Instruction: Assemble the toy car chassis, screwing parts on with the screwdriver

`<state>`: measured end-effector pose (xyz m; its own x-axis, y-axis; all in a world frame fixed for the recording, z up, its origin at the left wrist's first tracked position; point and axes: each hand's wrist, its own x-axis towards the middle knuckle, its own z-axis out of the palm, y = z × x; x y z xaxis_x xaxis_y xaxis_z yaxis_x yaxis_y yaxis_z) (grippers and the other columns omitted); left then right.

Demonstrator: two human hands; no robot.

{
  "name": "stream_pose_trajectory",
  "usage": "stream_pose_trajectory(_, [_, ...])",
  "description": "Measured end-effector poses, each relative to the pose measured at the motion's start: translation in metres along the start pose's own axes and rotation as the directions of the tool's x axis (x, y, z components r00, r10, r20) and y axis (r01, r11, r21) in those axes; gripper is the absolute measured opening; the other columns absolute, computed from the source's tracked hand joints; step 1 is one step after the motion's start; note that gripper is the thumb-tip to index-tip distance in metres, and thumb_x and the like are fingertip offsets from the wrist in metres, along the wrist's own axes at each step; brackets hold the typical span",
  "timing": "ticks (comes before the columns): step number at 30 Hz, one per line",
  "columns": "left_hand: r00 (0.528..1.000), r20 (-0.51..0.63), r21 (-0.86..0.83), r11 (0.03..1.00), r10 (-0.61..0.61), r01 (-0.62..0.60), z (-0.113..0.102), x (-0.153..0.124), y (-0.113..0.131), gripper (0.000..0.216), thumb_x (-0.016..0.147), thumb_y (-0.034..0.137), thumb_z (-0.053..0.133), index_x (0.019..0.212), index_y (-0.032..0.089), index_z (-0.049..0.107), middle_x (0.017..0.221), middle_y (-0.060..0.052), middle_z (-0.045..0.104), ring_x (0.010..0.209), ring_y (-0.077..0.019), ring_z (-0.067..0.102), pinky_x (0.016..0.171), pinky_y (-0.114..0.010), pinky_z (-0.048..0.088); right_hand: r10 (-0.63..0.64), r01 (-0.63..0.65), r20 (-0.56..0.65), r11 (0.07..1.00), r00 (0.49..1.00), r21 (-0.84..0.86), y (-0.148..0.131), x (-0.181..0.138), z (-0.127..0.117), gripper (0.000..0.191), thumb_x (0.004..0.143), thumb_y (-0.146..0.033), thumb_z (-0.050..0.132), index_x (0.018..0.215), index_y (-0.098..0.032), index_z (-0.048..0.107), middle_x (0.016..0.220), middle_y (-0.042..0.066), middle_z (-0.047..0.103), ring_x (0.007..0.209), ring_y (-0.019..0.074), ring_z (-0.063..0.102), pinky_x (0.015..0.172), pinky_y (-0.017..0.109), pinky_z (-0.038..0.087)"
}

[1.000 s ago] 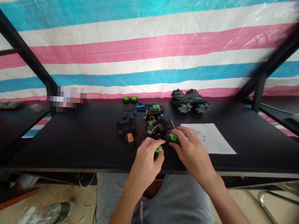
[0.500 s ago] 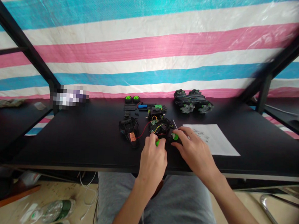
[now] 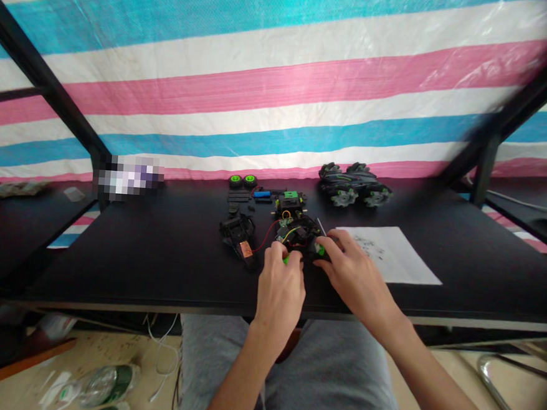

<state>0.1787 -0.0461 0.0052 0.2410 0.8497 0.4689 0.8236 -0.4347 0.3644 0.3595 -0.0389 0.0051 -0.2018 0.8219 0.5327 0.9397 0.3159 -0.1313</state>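
A partly taken-apart toy car chassis (image 3: 302, 230), black with green parts and thin coloured wires, lies on the black table in front of me. My left hand (image 3: 281, 283) is closed on its near edge, around a bright green part partly hidden by the fingers. With bent fingers, my right hand (image 3: 356, 264) grips the near right corner, beside another green part (image 3: 319, 250). A thin metal rod (image 3: 321, 226) sticks up just beyond the right fingertips. Joined by a red wire, a black body shell (image 3: 238, 229) with a copper-coloured patch (image 3: 246, 249) lies to the left.
Behind stand two green-hubbed wheels (image 3: 242, 181), a blue cylinder (image 3: 262, 194) and small black strips (image 3: 239, 197). A complete black toy car (image 3: 354, 185) stands at the back right. White paper (image 3: 405, 258) with small dark bits lies beside my right hand.
Both hands keep their hold on the chassis, with only slight finger movement. The green part under my left fingers sits a little farther left. Nothing has been let go.
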Motion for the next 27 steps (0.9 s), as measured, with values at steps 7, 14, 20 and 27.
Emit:
stream_pose_trajectory(7, [1.0, -0.01, -0.084, 0.996, -0.017, 0.016, -0.006, 0.004, 0.0, 0.013, 0.106, 0.009, 0.065, 0.104, 0.021, 0.071, 0.111, -0.009, 0.059, 0.106, -0.0265, 0.069, 0.092, -0.042, 0.068, -0.007, 0.007, -0.005, 1.0, 1.0, 0.016, -0.004, -0.004, 0.001, 0.03, 0.104, -0.017, 0.059, 0.134, -0.021, 0.064, 0.136, 0.022, 0.069, 0.109, 0.0381, 0.079, 0.08, 0.05, 0.071])
stream_pose_trajectory(14, [1.0, 0.007, -0.172, 0.985, -0.022, 0.023, -0.009, 0.002, -0.004, 0.015, 0.105, 0.007, 0.064, 0.105, 0.019, 0.072, 0.114, -0.01, 0.06, 0.107, -0.0276, 0.069, 0.097, -0.046, 0.066, 0.034, -0.034, -0.024, 0.999, 0.999, 0.015, -0.011, -0.006, 0.004, 0.029, 0.103, -0.015, 0.056, 0.131, -0.02, 0.064, 0.136, 0.022, 0.068, 0.103, 0.0366, 0.08, 0.069, 0.044, 0.068])
stream_pose_trajectory(20, [0.997, -0.072, -0.251, 0.968, 0.002, -0.02, -0.006, -0.003, -0.009, 0.016, 0.106, 0.008, 0.064, 0.11, 0.022, 0.073, 0.12, -0.01, 0.063, 0.109, -0.0261, 0.072, 0.102, -0.045, 0.066, 0.05, -0.05, -0.023, 0.998, 0.998, 0.023, -0.016, -0.007, 0.005, 0.026, 0.105, -0.016, 0.053, 0.128, -0.022, 0.063, 0.135, 0.02, 0.067, 0.096, 0.0322, 0.079, 0.066, 0.042, 0.068])
stream_pose_trajectory(27, [0.994, -0.109, -0.206, 0.978, 0.014, -0.037, -0.003, -0.006, -0.009, 0.016, 0.105, 0.008, 0.066, 0.112, 0.021, 0.073, 0.123, -0.011, 0.068, 0.117, -0.0295, 0.072, 0.104, -0.047, 0.066, 0.044, -0.042, -0.033, 0.998, 0.998, 0.04, -0.013, -0.009, 0.001, 0.025, 0.106, -0.017, 0.055, 0.128, -0.021, 0.066, 0.135, 0.02, 0.068, 0.102, 0.0328, 0.08, 0.078, 0.045, 0.071])
